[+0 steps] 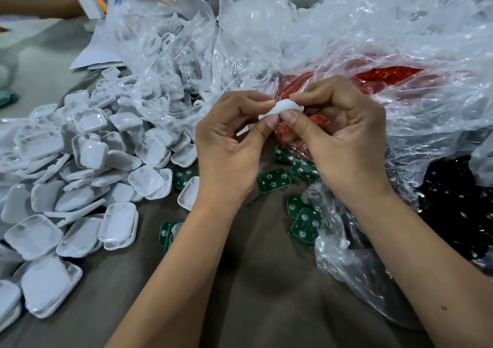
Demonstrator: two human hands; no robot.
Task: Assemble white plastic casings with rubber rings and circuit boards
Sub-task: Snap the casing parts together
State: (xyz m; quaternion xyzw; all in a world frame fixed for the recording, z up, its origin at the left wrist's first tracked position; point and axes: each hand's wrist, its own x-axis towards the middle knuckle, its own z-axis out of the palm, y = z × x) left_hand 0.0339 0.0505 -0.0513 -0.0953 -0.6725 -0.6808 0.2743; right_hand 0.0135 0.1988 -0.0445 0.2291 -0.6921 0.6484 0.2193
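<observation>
Both hands up over the table: the left hand (229, 144) and right hand (344, 136) pinch one white casing (280, 108) between thumbs and fingertips, tilted and glossy. Below lies a grey-brown table (266, 281), casings heaped (80, 166) at left, green circuit boards (274, 179) scattered beneath. Crumpled clear bags (346, 40) crowd behind, red parts (386, 75) inside one.

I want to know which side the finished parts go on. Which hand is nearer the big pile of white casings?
Left. The left hand is just right of the pile of white casings, while the right hand is farther right, beyond the left hand.
</observation>
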